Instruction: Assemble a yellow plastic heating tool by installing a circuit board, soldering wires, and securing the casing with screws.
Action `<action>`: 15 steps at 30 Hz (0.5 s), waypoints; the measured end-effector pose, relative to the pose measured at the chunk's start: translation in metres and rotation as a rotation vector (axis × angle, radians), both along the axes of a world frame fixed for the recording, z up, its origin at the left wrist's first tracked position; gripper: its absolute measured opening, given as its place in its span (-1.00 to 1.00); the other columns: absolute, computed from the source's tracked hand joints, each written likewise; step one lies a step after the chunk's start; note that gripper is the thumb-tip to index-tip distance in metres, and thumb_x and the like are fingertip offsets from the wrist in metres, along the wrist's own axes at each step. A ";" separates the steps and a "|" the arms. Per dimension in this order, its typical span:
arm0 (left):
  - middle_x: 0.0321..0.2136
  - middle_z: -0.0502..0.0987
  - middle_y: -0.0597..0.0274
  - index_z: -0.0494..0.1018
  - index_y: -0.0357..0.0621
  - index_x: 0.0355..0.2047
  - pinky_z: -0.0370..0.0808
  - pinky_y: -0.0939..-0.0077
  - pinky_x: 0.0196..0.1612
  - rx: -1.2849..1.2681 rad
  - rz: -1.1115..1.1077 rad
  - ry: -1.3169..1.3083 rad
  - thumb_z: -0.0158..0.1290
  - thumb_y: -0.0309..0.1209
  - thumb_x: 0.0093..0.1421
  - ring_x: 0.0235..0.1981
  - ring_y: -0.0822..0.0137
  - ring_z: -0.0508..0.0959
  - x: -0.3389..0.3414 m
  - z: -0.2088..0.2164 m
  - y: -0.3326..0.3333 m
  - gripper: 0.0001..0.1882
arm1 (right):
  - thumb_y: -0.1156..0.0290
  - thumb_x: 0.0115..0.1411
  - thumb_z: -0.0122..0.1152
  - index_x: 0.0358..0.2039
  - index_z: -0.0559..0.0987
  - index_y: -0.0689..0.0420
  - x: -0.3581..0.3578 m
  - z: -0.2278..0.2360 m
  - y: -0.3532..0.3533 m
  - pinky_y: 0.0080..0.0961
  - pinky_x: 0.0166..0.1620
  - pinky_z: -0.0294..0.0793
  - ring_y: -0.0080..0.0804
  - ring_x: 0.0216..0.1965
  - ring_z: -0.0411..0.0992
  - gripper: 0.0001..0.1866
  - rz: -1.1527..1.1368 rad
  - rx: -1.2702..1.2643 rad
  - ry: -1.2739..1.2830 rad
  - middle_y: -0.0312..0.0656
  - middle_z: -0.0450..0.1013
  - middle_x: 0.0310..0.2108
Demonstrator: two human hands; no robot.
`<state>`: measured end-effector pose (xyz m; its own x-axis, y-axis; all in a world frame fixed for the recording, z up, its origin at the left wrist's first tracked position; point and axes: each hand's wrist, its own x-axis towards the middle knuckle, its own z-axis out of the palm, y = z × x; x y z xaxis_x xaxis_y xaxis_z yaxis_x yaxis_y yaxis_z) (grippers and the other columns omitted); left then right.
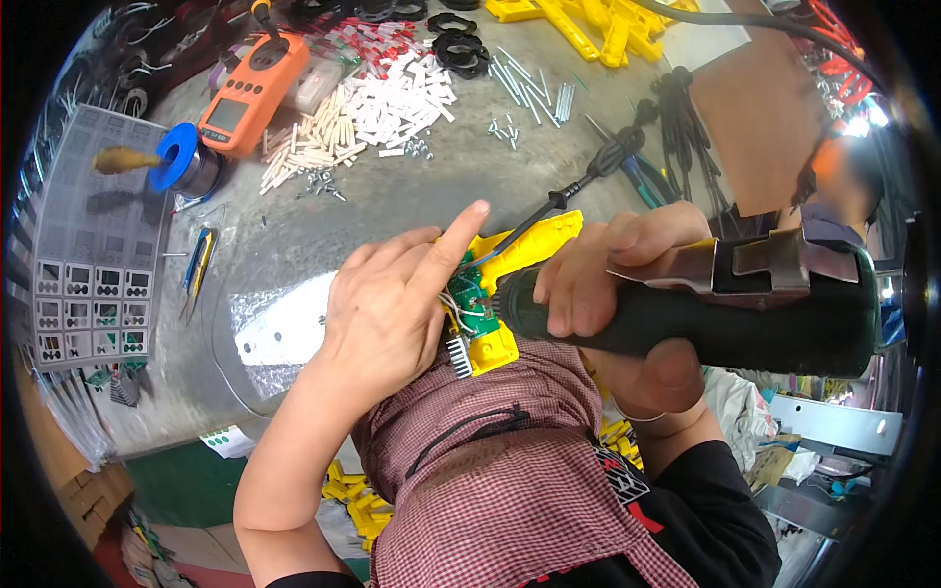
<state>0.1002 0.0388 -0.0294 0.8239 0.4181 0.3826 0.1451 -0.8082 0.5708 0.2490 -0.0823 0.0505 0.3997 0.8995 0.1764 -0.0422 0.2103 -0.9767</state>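
Yellow housing (518,257) of a half-open device sits over the person's lap, above a checked red cloth (500,461), with a green circuit board (472,294) bared inside it and thin wires running from the board. The left hand (387,314) clasps the housing from its left side; its fingers (446,250) are curled around the edge, the forefinger stretched out along the top toward the black cable (578,186) that leaves the housing's far end. The right hand (627,294) is wrapped tight around a dark green electric screwdriver (706,318), whose nose points left and meets the board just beside the left fingers; whether the bit sits in a screw cannot be told.

Left of the left fingers, on the grey surface (392,191), lies a shiny metal plate (279,333) with holes. Farther left lie tweezers (199,260) and a grey tray of small parts (93,255). Beyond the fingers lie loose screws (323,181), a heap of white and pale sticks (368,113), a blue solder spool (186,157) and an orange handheld meter (250,93). Far up right of the fingers are metal pins (529,83), black rings (461,49) and yellow plastic shells (588,24).
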 end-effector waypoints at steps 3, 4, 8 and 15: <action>-0.33 0.56 0.16 0.23 -0.05 0.30 0.41 0.25 -0.13 -0.006 0.003 -0.001 -0.01 -0.56 0.00 -0.11 0.12 0.55 0.000 -0.002 0.000 -0.25 | -0.19 0.06 0.32 -0.13 0.31 0.05 0.000 0.000 0.001 -0.40 -0.24 0.42 -0.44 -0.45 0.40 -0.35 0.028 -0.023 0.011 -0.32 0.36 -0.49; -0.34 0.56 0.17 0.23 -0.04 0.29 0.41 0.26 -0.14 0.010 0.004 -0.008 -0.01 -0.56 0.01 -0.11 0.12 0.55 0.001 -0.003 0.000 -0.25 | -0.20 0.06 0.32 -0.14 0.31 0.05 0.000 0.001 0.001 -0.40 -0.24 0.42 -0.44 -0.45 0.40 -0.35 0.037 -0.046 0.016 -0.31 0.36 -0.49; -0.23 0.58 0.02 0.27 -0.04 0.27 0.44 0.27 -0.14 0.032 -0.001 0.006 -0.05 -0.64 -0.03 -0.19 0.08 0.57 0.003 0.004 -0.001 -0.25 | -0.19 0.05 0.33 -0.19 0.32 0.05 -0.002 0.004 0.006 -0.40 -0.26 0.42 -0.43 -0.47 0.41 -0.38 0.012 -0.070 -0.103 -0.31 0.36 -0.50; -0.30 0.58 0.16 0.28 0.03 0.27 0.43 0.28 -0.15 0.034 0.019 0.049 -0.02 -0.59 -0.01 -0.15 0.13 0.56 0.003 0.004 -0.001 -0.25 | 0.06 0.15 0.30 -0.33 0.36 0.07 -0.001 0.001 0.016 -0.36 -0.31 0.44 -0.37 -0.54 0.41 -0.60 0.151 -0.034 -0.151 -0.23 0.40 -0.58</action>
